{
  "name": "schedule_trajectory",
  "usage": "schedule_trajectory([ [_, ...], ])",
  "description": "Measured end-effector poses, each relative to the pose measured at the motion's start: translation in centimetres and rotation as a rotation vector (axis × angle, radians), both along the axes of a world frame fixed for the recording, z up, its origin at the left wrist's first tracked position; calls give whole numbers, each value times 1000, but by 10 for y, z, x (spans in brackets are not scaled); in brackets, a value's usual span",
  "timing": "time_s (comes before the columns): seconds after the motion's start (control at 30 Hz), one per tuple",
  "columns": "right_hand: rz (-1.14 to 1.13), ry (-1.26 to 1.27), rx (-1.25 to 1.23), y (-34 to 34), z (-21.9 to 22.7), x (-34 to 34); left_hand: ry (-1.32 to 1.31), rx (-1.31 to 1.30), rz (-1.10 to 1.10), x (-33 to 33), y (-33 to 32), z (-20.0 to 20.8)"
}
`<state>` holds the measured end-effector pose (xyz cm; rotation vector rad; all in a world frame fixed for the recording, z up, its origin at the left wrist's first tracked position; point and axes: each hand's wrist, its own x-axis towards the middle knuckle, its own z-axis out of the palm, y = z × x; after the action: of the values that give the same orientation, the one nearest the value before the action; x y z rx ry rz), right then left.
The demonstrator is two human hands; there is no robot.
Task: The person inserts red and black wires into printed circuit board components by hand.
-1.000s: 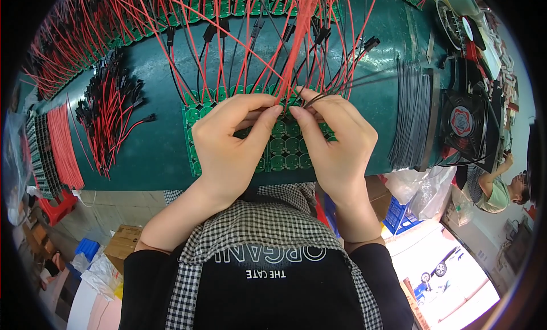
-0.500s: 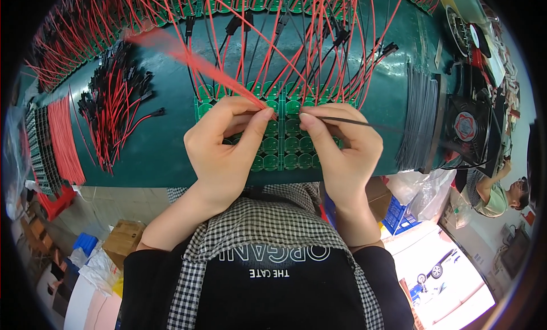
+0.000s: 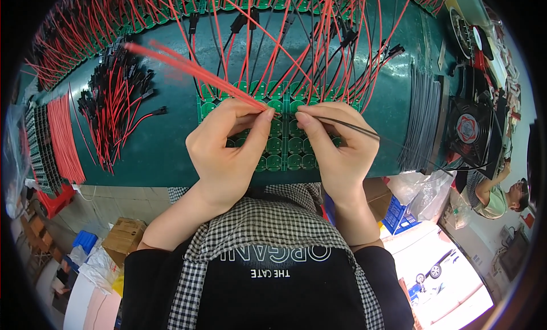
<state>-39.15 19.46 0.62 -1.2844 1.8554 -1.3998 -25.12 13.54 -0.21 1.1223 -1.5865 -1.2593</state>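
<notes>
I see the thumb and forefinger of the left hand (image 3: 223,141) pinched shut on a bunch of red wires (image 3: 208,78), and those of the right hand (image 3: 346,142) closed in the same way on a few dark wires (image 3: 359,128). The two pairs of fingertips are near each other but apart, above the green circuit boards (image 3: 274,145); whether the wire ends touch a board, I cannot tell. The red wires run from the fingers away to the left, blurred at their far ends; the dark ones run to the right. Such wires are, I think, very light and bendable, perhaps a little slippery, so they are best held close to the end, where they swing less. Just beyond the fingers, black plugs (image 3: 239,25) hang on their leads. Well to the left of the fingers lie a heap of red-and-black leads (image 3: 115,122) and flat red strands (image 3: 64,139); well to the right, grey strands (image 3: 420,122) and, behind them, a fan (image 3: 468,128). Farthest ahead, more wired boards (image 3: 231,1) stretch across the table.
</notes>
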Motion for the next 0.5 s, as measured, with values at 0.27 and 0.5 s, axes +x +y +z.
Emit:
schedule_trajectory([
  [0.27,15,8,1,-1,0,-2,-3,18,16,1,0,1],
  [0.5,17,40,-8,-1,-1,-2,-9,-4,21,1,1,-2],
])
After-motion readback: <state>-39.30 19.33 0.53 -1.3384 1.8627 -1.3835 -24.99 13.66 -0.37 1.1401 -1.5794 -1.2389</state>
